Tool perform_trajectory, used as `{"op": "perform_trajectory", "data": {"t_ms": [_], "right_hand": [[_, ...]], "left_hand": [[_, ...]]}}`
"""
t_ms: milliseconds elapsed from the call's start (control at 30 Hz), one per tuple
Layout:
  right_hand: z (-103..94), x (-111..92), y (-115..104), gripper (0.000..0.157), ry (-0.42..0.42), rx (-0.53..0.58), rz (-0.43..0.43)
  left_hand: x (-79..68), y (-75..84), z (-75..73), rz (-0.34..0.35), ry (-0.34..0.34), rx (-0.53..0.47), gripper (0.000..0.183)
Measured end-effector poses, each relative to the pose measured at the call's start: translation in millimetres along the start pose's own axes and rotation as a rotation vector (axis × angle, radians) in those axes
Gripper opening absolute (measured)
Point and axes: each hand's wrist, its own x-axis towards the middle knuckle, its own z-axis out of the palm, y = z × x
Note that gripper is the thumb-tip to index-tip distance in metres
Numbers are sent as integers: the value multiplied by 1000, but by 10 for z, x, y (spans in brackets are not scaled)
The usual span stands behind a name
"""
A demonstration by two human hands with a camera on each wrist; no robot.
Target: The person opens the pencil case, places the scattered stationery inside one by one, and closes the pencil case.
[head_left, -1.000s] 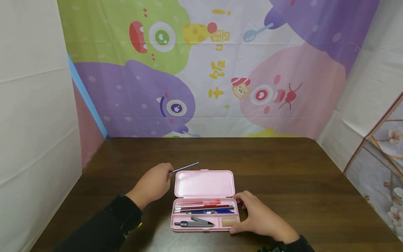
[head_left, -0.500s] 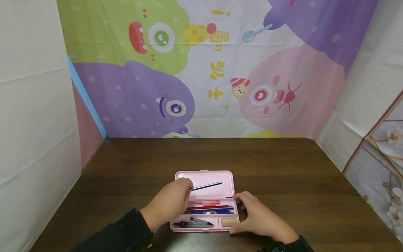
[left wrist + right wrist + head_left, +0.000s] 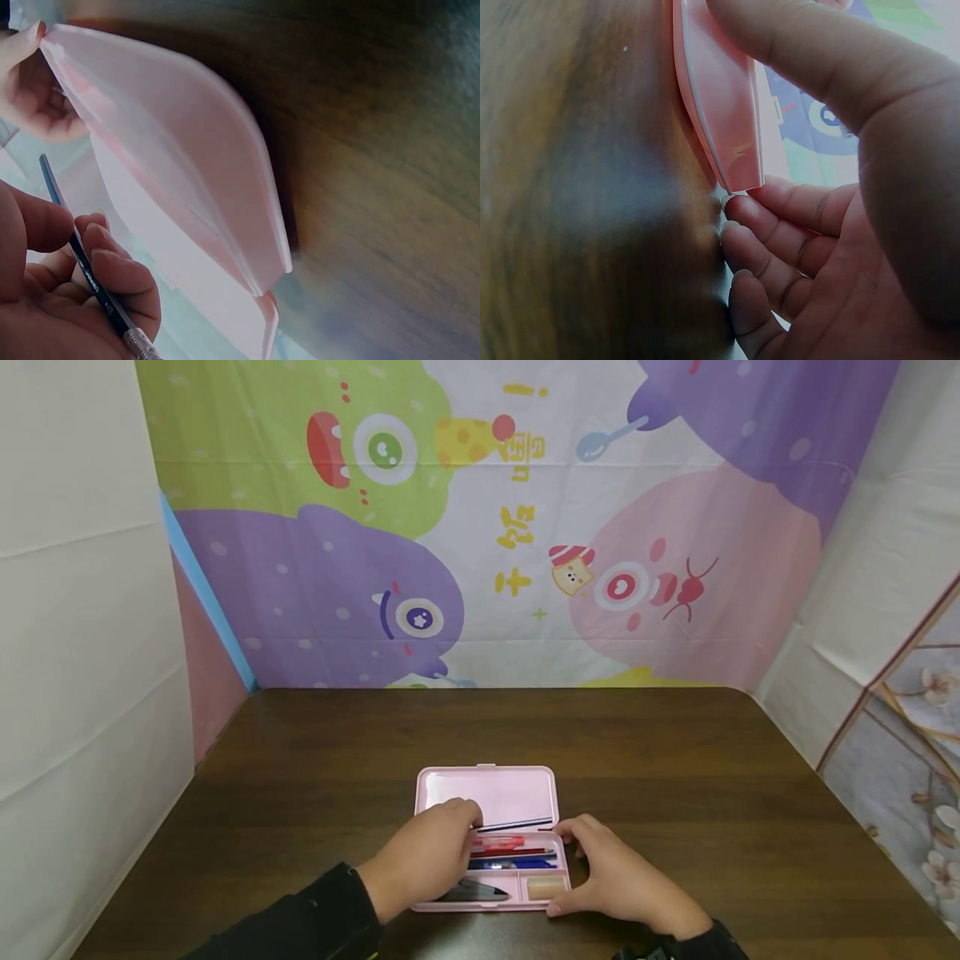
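Observation:
An open pink pencil case [image 3: 517, 789] lies on the table, its lid folded back. My left hand [image 3: 427, 860] is over the case's left half, pinching a dark striped pencil [image 3: 521, 823] between thumb and fingers. In the left wrist view the pencil [image 3: 94, 281] shows its metal ferrule near the palm. The pencil lies level across the hinge line in the head view. At the case's right end, my right hand [image 3: 618, 881] grips the corners with thumb and fingers. Inside are a red pen [image 3: 502, 841], a red pencil [image 3: 513, 852], a blue pen [image 3: 525, 863], a grey compass [image 3: 480, 891] and a beige eraser [image 3: 546, 887].
The brown wooden table [image 3: 637, 752] extends behind and to both sides of the case. A cartoon-printed cloth [image 3: 495, 652] hangs at its far edge. White cloth [image 3: 90, 610] stands on the left, and a flower-patterned panel [image 3: 915, 735] on the right.
My left hand has carried the pencil rightward and down, from beyond the lid's left side to above the case, now covering its left part. The right hand has stayed at the case's end.

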Motion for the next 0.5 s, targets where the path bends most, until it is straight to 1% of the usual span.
{"op": "perform_trajectory", "data": {"t_ms": [167,333,433,500], "right_hand": [[4,-8,1,92,1,0,-15],[10,-17,5,91,7,0,-22],[7,-16,4,90,14,1,-26],[7,-12,3,91,20,2,-33]], "left_hand": [[0,5,45,15,-17,16,7],[9,16,58,25,-37,37,8],[22,27,75,33,-46,85,9],[25,29,95,56,-28,147,9]]}}
